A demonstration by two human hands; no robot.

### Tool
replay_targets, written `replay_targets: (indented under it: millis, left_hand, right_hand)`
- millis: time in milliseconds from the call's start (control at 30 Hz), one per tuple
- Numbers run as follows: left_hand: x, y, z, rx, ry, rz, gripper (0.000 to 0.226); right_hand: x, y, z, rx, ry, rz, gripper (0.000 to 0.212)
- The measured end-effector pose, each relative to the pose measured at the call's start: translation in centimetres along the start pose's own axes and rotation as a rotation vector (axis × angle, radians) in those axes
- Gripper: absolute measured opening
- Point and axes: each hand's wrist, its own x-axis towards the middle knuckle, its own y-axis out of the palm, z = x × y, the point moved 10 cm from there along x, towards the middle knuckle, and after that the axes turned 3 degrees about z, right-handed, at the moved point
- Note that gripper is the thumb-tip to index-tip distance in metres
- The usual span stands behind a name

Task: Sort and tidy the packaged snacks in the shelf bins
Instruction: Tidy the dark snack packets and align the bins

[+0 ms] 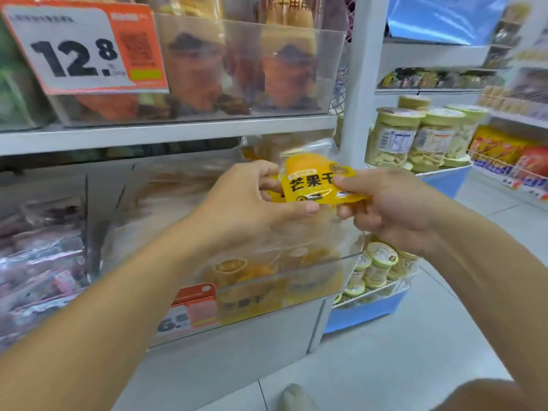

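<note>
A yellow dried-mango packet (314,185) is held in front of the lower shelf, above a clear bin (326,262) that holds more yellow mango packets. My left hand (252,203) pinches the packet's left end between thumb and fingers. My right hand (388,203) grips its right end, thumb on top. More clear packets stand behind the held one.
The upper shelf carries a clear bin (267,34) of orange snack bags and a 12.8 price tag (80,51). Purple-pink packets (41,256) fill the left lower bin. Jars (415,137) stand on a blue end rack to the right. Cups (376,268) sit lower down. Tiled floor (415,336) lies below.
</note>
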Motion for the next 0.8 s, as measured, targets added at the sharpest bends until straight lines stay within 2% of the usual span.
replay_targets:
  millis: [33, 100, 167, 233, 400, 600, 800]
  left_hand:
    - [0.2, 0.4, -0.1, -0.013, 0.024, 0.002, 0.067]
    - [0.9, 0.0, -0.1, -0.036, 0.092, -0.098, 0.061]
    - [1.4, -1.1, 0.5, -0.044, 0.116, -0.197, 0.065]
    - [1.7, -1.6, 1.2, -0.065, 0.091, -0.23, 0.068]
    - [1.8, -1.9, 1.6, 0.006, 0.063, -0.281, 0.057]
    - [1.4, -0.7, 0.8, 0.259, 0.149, -0.207, 0.032]
    - [2.0, -0.5, 1.3, 0.148, 0.105, -0.177, 0.034]
  right_hand:
    - [0.2, -0.2, 0.4, -0.125, -0.033, 0.007, 0.013]
    - [0.9, -0.1, 1.1, -0.297, -0.119, 0.014, 0.012]
    - [1.9, 0.5, 1.8, -0.282, -0.19, 0.027, 0.019]
    - [3.1, 0.9, 2.0, -0.291, -0.241, 0.02, 0.024]
    - [4.8, 0.6, 2.4, -0.471, -0.371, -0.065, 0.018]
    - [4.1, -1.5, 2.8, -0.915, -0.35, -0.174, 0.044]
    - [3.3, -1.3, 2.4, -0.851, -0.331, -0.128, 0.048]
